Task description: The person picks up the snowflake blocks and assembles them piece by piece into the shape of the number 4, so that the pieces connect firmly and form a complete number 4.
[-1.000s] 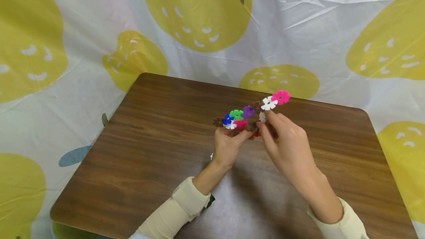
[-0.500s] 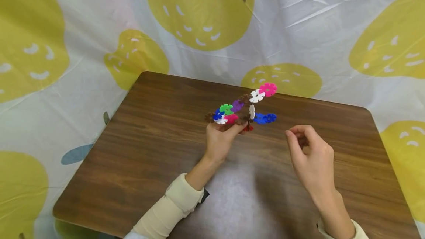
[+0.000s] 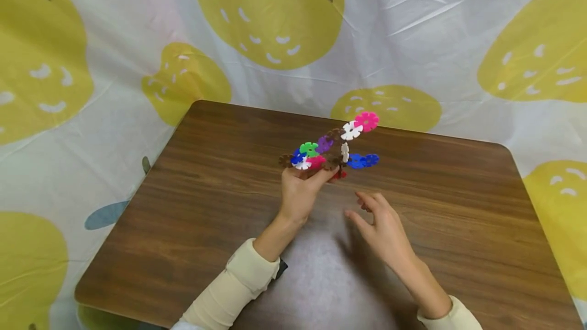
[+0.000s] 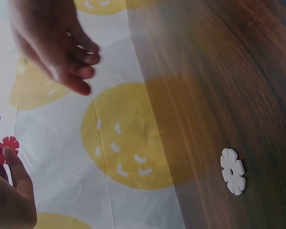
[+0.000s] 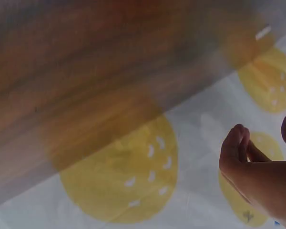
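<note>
My left hand (image 3: 300,187) holds up a chain of interlocked snowflake discs (image 3: 330,149) above the wooden table (image 3: 206,177), pinching its lower left end. The chain runs from a brown disc past blue, green, purple and white ones to a pink disc (image 3: 367,121) at the top, and blue discs (image 3: 363,161) branch to the right. My right hand (image 3: 380,223) hovers open and empty below the chain, fingers relaxed. In the left wrist view a red disc (image 4: 8,145) sits at my left fingertips (image 4: 12,164), and the right hand (image 4: 52,47) shows at upper left.
One loose white disc (image 4: 232,171) lies flat on the table (image 4: 229,71) in the left wrist view. A white cloth with yellow fruit prints (image 3: 270,19) surrounds the table. The right wrist view shows only my right fingers (image 5: 238,148) over blurred table and cloth.
My right hand let go of the chain, drew off to the right, then came back lower toward the middle and opened. The blue discs now show on the chain's right side.
</note>
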`<state>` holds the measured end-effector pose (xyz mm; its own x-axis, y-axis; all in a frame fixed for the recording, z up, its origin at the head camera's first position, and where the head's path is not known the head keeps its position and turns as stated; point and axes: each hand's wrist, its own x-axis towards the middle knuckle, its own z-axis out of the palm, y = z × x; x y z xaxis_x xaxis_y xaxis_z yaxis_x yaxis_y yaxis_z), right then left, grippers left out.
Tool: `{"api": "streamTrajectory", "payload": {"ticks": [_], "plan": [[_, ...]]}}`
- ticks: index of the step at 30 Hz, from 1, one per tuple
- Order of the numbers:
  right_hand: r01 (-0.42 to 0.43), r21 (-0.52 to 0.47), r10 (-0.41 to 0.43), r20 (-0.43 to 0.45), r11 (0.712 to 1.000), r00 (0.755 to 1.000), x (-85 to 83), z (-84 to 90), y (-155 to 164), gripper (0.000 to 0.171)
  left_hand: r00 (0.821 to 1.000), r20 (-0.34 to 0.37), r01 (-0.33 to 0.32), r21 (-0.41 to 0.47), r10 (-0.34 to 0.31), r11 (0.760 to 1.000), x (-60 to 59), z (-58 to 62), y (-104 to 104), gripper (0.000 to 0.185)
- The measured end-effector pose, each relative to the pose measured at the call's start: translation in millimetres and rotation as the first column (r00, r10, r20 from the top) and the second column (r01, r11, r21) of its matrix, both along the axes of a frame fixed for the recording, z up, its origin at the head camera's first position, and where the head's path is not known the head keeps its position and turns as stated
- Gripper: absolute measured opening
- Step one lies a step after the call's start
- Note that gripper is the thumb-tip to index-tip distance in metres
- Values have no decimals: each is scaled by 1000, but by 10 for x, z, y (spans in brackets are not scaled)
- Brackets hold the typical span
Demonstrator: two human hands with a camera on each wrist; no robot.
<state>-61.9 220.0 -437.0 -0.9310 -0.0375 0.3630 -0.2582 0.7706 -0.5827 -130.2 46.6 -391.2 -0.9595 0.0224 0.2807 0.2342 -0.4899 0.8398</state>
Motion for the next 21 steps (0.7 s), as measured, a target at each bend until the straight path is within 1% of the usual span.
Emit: {"api": "streamTrajectory", "payload": {"ticks": [4,7,10,13,16,19,21], "plan": [[-48,20,46,57,999,997,-3,-135,-93,60,1000,-3,12,20,-12,1000,2,15,-8,31],[-87,47,83,77,995,994,-6,-222,-150,64,1000,7,15,33,-15,999,0,22,-11,30],[-128,88,122,71,988,990,-23,-301,-197,62,1000,22,22,40,-22,999,-11,18,-10,31],[-166,128,159,60,978,985,-56,-373,-240,60,999,33,36,29,-37,999,-19,17,-15,31],[-197,160,190,54,967,980,-109,-436,-290,58,997,42,68,29,-70,997,-24,22,-22,30],[-231,172,224,58,958,973,-178,-493,-370,58,994,51,99,24,-100,995,-30,19,-33,27],[-258,179,251,58,950,966,-221,-529,-435,57,991,69,117,22,-118,993,-30,18,-44,25]]}}
